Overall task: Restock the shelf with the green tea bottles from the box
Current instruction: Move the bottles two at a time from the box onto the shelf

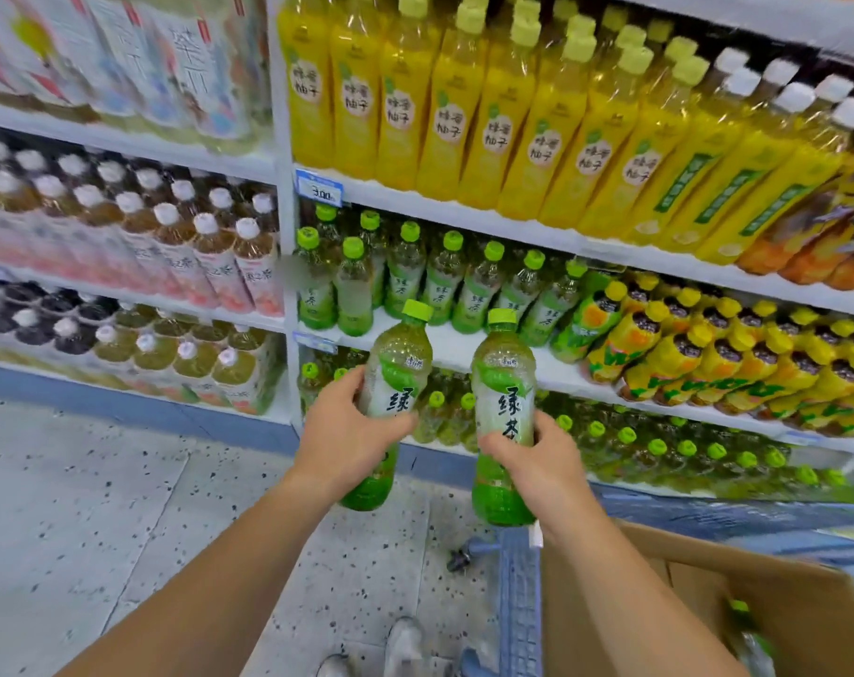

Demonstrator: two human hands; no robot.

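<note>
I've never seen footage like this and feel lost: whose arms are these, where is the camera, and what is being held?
No machine here: a person wears a wide-angle camera on the head, so this single picture looks forward and down over both bare arms. The left hand grips one green tea bottle, the right hand a second bottle. Ahead, the shelf holds matching bottles with bare space in front. The cardboard box sits lower right, by a blue cart.

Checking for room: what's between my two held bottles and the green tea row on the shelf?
Head view: only bare shelf lies before the green tea row.
</note>
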